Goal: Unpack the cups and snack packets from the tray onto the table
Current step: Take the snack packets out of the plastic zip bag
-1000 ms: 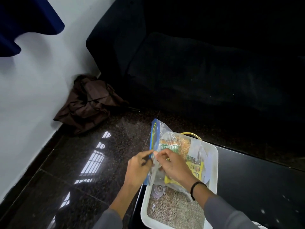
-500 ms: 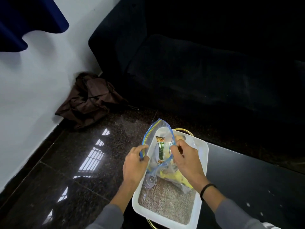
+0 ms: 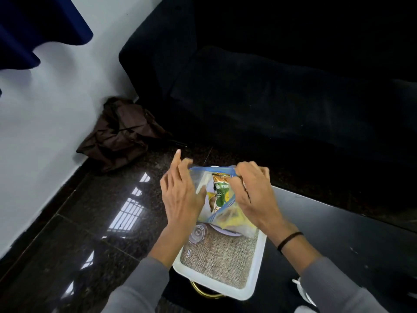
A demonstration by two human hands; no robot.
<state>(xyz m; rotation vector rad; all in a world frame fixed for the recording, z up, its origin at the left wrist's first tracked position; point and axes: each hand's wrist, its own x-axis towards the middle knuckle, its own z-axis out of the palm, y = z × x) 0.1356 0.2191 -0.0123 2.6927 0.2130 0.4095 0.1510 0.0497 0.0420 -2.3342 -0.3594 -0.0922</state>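
While a black sofa (image 3: 270,98) and a crumpled brown cloth (image 3: 121,134) sat beyond, the left hand (image 3: 180,199) and right hand (image 3: 252,195) blocked the far end of the white tray (image 3: 259,263) at the table's (image 3: 338,245) left edge. The left pinched and the right gripped the top corners of a clear zip bag (image 3: 203,180) there — a green snack packet (image 3: 221,192) upright inside. A clear cup (image 3: 198,233) lay on the burlap liner (image 3: 223,260), partly hidden by the left wrist.
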